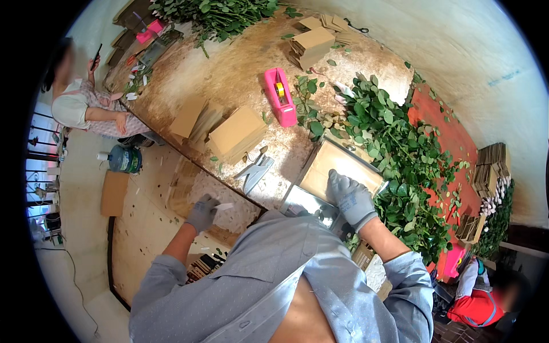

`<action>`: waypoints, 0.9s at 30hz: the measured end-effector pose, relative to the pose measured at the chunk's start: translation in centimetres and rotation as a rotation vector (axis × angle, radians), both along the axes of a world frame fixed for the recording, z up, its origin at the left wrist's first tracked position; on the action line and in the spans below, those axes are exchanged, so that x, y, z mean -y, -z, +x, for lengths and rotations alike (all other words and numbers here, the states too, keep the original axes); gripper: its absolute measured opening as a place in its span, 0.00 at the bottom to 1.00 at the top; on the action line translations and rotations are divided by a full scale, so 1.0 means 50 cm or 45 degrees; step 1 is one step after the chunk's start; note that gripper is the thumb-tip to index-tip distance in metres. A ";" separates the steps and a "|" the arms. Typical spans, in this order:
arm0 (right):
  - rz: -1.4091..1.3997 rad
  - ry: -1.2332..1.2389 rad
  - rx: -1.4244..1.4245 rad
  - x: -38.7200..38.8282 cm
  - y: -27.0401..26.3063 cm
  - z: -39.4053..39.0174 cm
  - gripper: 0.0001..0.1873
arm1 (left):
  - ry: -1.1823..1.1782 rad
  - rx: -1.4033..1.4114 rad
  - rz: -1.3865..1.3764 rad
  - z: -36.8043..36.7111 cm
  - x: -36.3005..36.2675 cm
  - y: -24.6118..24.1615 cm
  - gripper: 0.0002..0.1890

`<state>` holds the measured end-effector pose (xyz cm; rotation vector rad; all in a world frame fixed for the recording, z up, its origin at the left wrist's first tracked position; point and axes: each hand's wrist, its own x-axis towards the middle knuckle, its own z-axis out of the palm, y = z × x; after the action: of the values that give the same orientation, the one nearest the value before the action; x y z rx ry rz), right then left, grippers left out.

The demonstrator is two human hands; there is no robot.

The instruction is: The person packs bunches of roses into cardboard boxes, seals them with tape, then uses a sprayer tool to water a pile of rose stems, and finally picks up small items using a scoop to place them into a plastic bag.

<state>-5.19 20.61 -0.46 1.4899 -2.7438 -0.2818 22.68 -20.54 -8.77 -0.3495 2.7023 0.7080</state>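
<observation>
In a grey glove, my left hand (202,213) holds a small white strip (224,206) past the table's near edge, at the left. My right hand (352,200), gloved too, rests closed on brown paper (339,165) that lines a metal tray; whether it pinches anything is hidden. A shiny metal surface (309,205) adjoins the tray on the near side. Left of the tray lies a grey metal stapler-like tool (256,173). Farther back stands a pink tape dispenser (281,97) with a yellow roll. Cut leafy stems (403,158) are heaped right of the tray.
Stacked cardboard pieces (237,133) lie at the table's left edge, and another cardboard stack (313,45) stands at the back. More greenery (223,13) is at the far edge. A person with a phone (85,103) is at the left, a person in red (478,306) at the lower right.
</observation>
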 end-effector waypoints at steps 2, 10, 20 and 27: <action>0.016 -0.009 -0.006 0.003 -0.002 -0.001 0.30 | 0.086 0.273 -0.284 0.056 0.040 0.042 0.19; 0.044 0.080 -0.026 -0.005 0.045 -0.003 0.26 | 0.058 0.304 -0.051 -0.197 -0.067 -0.048 0.24; -0.027 0.096 0.253 0.006 -0.036 -0.007 0.34 | 0.187 -0.035 -0.471 -0.357 -0.185 0.009 0.44; -0.049 0.052 0.231 0.001 -0.059 -0.002 0.33 | -0.274 0.306 1.140 -0.342 -0.133 -0.029 0.31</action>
<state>-5.28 20.57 2.47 1.5228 -2.9026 -0.0974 5.57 -13.91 -7.34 -0.4439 1.8850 1.6923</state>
